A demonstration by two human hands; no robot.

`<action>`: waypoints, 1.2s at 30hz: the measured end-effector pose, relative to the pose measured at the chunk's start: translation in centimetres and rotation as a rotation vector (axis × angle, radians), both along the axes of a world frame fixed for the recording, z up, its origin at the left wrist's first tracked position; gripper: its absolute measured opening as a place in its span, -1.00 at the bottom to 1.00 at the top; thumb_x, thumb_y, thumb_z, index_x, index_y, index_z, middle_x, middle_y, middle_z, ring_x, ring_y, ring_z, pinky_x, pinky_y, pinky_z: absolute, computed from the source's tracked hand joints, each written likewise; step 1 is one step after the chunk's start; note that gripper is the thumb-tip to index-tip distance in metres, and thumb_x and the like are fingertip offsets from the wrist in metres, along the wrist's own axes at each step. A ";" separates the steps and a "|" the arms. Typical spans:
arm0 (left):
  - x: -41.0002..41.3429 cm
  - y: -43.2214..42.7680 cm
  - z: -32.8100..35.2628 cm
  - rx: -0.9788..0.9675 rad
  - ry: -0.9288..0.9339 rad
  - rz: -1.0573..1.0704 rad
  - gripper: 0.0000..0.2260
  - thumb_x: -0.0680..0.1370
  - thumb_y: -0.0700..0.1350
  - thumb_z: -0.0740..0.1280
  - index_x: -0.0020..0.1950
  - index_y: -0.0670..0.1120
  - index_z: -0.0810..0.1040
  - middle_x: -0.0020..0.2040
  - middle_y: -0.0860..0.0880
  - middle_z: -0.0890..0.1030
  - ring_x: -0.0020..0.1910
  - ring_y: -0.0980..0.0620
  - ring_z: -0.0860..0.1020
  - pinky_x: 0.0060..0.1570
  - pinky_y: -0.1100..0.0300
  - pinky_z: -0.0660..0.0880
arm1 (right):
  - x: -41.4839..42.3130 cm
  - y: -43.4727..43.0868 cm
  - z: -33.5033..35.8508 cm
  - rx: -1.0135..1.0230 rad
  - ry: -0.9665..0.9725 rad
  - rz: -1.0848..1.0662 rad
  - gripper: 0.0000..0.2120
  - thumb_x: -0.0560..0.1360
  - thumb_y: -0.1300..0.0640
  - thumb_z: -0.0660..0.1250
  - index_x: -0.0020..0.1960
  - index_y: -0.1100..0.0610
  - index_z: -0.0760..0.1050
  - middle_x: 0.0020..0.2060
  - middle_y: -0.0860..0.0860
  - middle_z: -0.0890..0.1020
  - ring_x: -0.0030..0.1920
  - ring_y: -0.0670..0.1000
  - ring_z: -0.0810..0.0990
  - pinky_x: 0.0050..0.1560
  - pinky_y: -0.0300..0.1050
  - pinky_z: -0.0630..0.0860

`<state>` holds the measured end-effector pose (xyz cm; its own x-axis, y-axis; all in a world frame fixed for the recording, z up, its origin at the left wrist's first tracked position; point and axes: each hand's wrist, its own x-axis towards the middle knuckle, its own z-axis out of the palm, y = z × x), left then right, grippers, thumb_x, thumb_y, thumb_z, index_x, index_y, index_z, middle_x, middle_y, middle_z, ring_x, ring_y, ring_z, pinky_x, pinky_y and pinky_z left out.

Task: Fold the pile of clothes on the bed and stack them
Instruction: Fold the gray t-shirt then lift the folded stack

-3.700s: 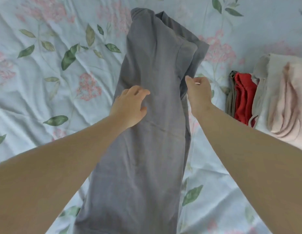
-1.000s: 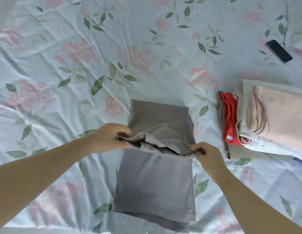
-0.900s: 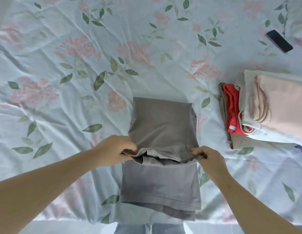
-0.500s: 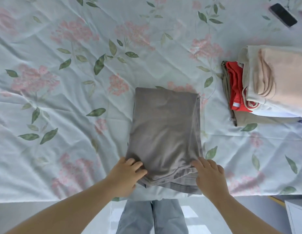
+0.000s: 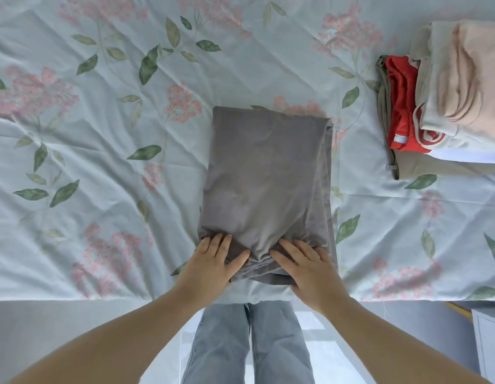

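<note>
A grey garment (image 5: 264,176) lies folded into a rectangle on the floral bedsheet (image 5: 102,134), close to the bed's near edge. My left hand (image 5: 213,263) rests on its near left corner, fingers spread flat on the cloth. On the near right corner lies my right hand (image 5: 307,268), its fingers also straight and pressing the fabric, which bunches slightly between the two hands. To the right stands a stack of folded clothes (image 5: 448,92): a pale pink and cream piece on top, a red one and an olive one beneath.
The bed's near edge (image 5: 74,299) runs across the lower part of the view. Below it are my legs in blue jeans (image 5: 249,345) and a light floor. A white furniture corner (image 5: 490,342) shows at the lower right.
The far half of the grey garment was folded toward me onto the near half. Both hands let go of the pinched edge and moved closer together, now pressing flat on the near end.
</note>
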<state>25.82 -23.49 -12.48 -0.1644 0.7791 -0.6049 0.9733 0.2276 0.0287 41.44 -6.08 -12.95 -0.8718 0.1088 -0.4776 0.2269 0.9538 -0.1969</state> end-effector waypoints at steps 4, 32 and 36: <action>-0.7 0.0 -0.7 0.196 -0.004 -0.014 -0.47 0.11 -0.07 0.58 0.08 0.07 0.67 -0.05 -0.22 0.67 -0.13 -0.15 0.65 -0.09 0.06 0.60 | 0.0 1.5 -0.1 -0.043 0.144 0.038 -0.38 0.08 0.10 0.62 0.14 -0.03 0.62 0.13 -0.06 0.63 0.00 0.03 0.65 -0.13 -0.03 0.61; -4.8 6.9 7.8 -0.472 -0.567 0.270 -0.81 0.51 -0.19 0.25 0.11 -0.02 0.40 -0.16 0.02 0.49 -0.22 0.04 0.44 -0.28 0.20 0.36 | -4.5 6.1 8.5 -0.778 -0.443 -0.386 -0.77 0.61 0.11 0.14 -0.17 0.11 0.47 -0.30 -0.05 0.51 -0.26 -0.06 0.45 -0.18 -0.20 0.34; -8.1 9.9 9.9 -0.516 -0.774 0.483 -0.81 0.49 -0.16 0.37 0.06 0.04 0.51 -0.05 0.10 0.57 -0.07 0.09 0.53 -0.15 0.31 0.47 | -6.6 9.1 10.7 -0.766 -0.514 -0.398 -0.75 0.59 0.08 0.17 0.03 0.19 0.56 -0.11 0.06 0.61 -0.11 -0.01 0.52 0.00 -0.12 0.40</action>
